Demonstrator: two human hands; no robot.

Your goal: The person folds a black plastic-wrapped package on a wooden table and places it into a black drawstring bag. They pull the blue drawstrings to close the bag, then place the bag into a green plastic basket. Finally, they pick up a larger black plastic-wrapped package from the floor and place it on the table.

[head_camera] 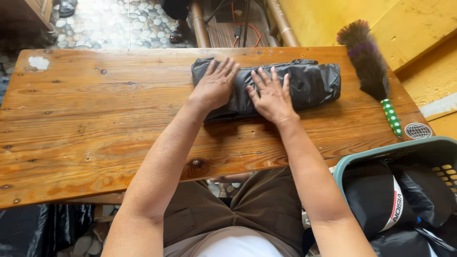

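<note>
Both hands lay flat on a folded black plastic bag (285, 85) at the far-centre of the wooden tabletop (95, 123). L hand (216, 85) pressed palm-down on the bag's left part, fingers spread and pointing away from the person; its grip was open, nothing clasped, just pressing. R hand (271, 95) sat just beside it, also palm-down w/ fingers splayed, grip open too, resting on the bag's middle. The two hands were close but not touching. Bag looked like a long flattened bundle lying across the tabletop, its right end free of the hands.

To the right of the bag, near the tabletop edge, lay a feather duster (369, 64) w/ dark plumes and a green handle dotted white. At lower right stood a teal laundry basket (381, 154) holding dark cloth items. A small round grille-like disc (418, 131) sat at the tabletop's right corner, just beside the duster handle.
</note>
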